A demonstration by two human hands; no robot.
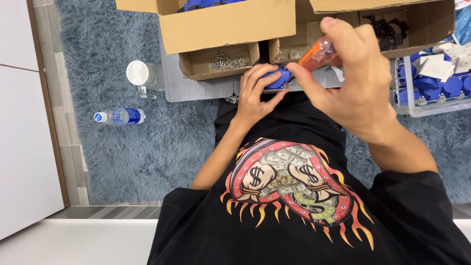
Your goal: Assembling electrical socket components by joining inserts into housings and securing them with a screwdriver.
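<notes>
Left hand [255, 95] grips a blue part [275, 78]; right hand [351, 73] presses an orange screwdriver [319, 54] onto it.

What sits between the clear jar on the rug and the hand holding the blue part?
In the head view, a small cardboard box holding loose screws lies between the clear jar and the left hand gripping the blue part.

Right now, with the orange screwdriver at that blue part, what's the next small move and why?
Probably keep the left hand clamped on the blue part and turn the orange-handled screwdriver in the right hand with light downward pressure. The tool's tip seems to meet the part, though fingers hide the contact. Loose screws lie in the small cardboard box just beyond.
</notes>
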